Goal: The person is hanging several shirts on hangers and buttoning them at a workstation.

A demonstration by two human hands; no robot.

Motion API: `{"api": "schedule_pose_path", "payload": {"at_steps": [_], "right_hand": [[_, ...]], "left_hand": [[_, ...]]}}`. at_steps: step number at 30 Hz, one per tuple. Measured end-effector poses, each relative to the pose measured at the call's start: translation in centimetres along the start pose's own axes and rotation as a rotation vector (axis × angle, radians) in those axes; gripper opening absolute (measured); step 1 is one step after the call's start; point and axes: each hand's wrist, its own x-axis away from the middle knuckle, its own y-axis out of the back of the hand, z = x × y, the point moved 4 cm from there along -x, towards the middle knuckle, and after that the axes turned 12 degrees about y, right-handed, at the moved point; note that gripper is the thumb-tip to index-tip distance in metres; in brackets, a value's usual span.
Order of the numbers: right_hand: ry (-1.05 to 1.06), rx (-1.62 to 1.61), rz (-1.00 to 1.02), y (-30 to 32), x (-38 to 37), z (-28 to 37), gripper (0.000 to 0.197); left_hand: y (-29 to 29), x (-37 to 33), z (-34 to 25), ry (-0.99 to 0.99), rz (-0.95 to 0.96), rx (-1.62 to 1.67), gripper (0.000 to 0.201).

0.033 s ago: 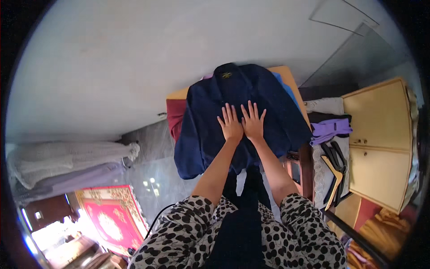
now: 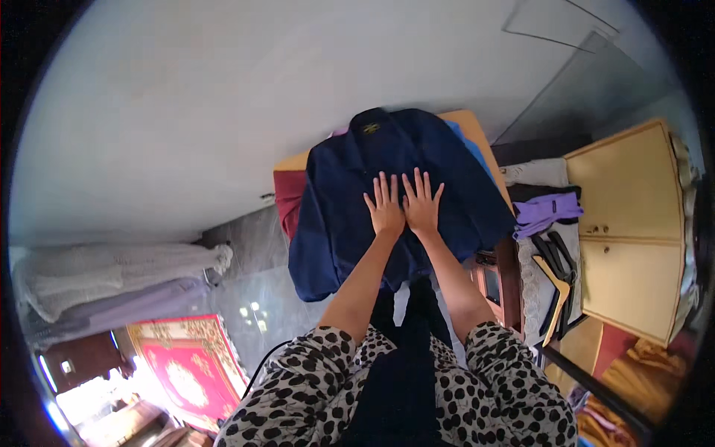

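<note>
Fingers (image 2: 384, 190) of the left hand (image 2: 386, 217) and right hand (image 2: 422, 214) lie straight and slightly fanned, palms down and side by side, gripping nothing as they rest flat on the middle of a navy collared long-sleeved top (image 2: 335, 216). That top is spread collar-away over a yellowish tabletop (image 2: 469, 124) against the wall (image 2: 223, 97), with maroon cloth (image 2: 289, 195) showing beneath its left side and blue cloth (image 2: 468, 138) at its right. Farther right are a purple cloth (image 2: 547, 212), a tan hanger (image 2: 557, 311) beside black ones, and a cream cabinet (image 2: 633, 186).
</note>
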Motion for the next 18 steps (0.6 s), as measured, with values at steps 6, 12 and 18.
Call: {"api": "schedule_pose_path", "payload": {"at_steps": [6,12,18], "right_hand": [[-0.267,0.069,-0.04,3.0,7.1,-10.2,0.061],[-0.514,0.059,-0.24,4.8,19.2,-21.1,0.058],[-0.732,0.101,-0.245,7.0,30.1,-27.5,0.058]], "left_hand": [[-0.2,2.7,-10.1,-0.395,0.036,-0.001,0.073],[-3.0,8.2,-21.7,-0.674,0.097,-0.04,0.077],[-3.2,15.0,-33.5,-1.077,0.069,-0.043,0.074]]}}
